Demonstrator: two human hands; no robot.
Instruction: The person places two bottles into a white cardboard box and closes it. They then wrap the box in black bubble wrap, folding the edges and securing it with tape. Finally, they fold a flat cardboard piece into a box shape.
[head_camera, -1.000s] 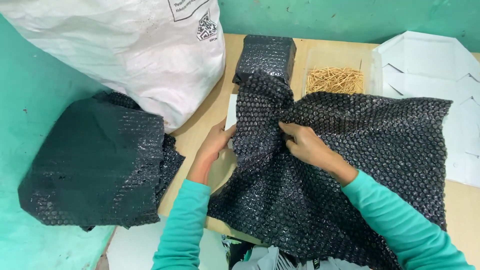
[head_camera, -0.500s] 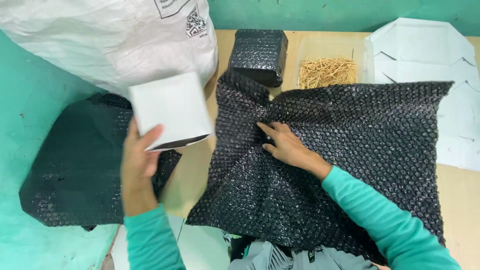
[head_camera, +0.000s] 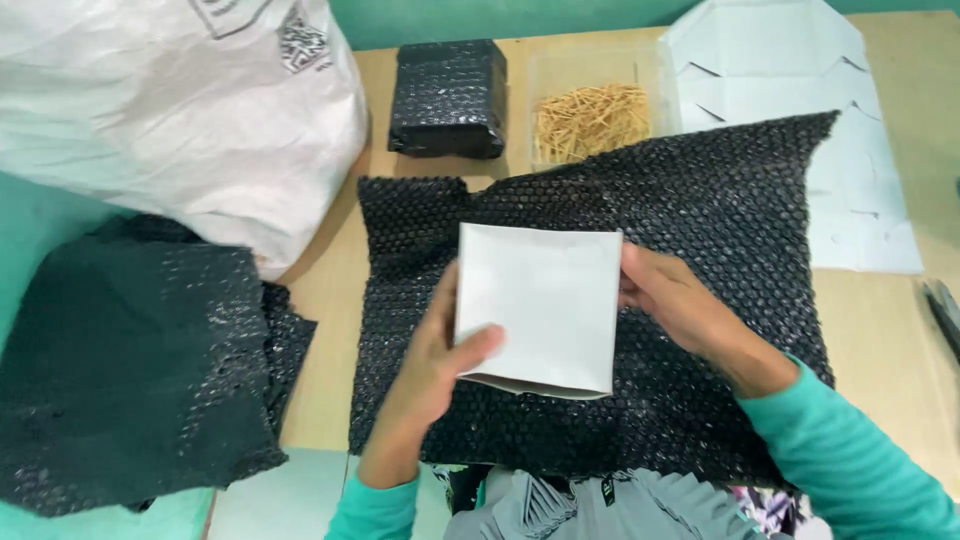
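The white box (head_camera: 540, 305) lies flat over the black bubble wrap (head_camera: 700, 210), clamped between the left hand (head_camera: 435, 355) at nine o'clock and the right hand (head_camera: 670, 300) at three o'clock.

— How many boxes do you count?
— One white box (head_camera: 540, 305), with two hands on it, the left hand (head_camera: 432, 360) and the right hand (head_camera: 672, 300).
— And black bubble wrap?
— One sheet (head_camera: 700, 200) spread on the table, one wrapped parcel (head_camera: 447, 98) at the back, and one heap of wrap (head_camera: 130, 370) off to the left. How many sheets the heap has, I cannot tell.
— Anything else?
— One big white sack (head_camera: 170, 110), one clear tray of straw (head_camera: 592, 115), one stack of flat white cardboard cutouts (head_camera: 800, 90); their number is unclear.
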